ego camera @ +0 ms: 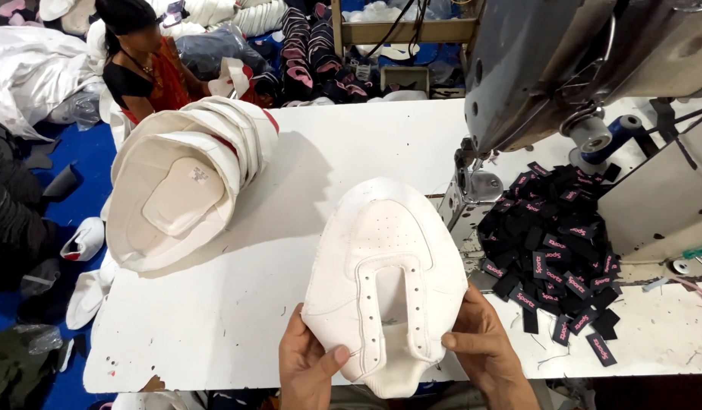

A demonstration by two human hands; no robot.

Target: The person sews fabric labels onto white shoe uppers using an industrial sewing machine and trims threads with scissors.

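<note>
White shoe upper, flat and unlasted, held at the near edge of the white table, just in front of the sewing machine and toe end pointing toward it. Left hand pinched closed on the upper's left heel edge, thumb on top by the row of eyelet holes; right hand closed on the right edge likewise, thumb lying over the side panel. Best handled, by the look of it, with both thumbs flat and even tension across the tongue opening, so the perforated toe panel lies smooth and unwrinkled; heel end sagging slightly off the table edge, worth supporting. Around the machine: heap of small black woven labels with pink lettering right beneath the machine head, just right of the upper and near enough to snag or scatter; blue thread spool behind that heap. Well left of the machine, tall curved stack of white uppers taking up the table's far left side. Beyond the table from the machine, 1 other person seated among more shoe parts, hands apart from this work.
</note>
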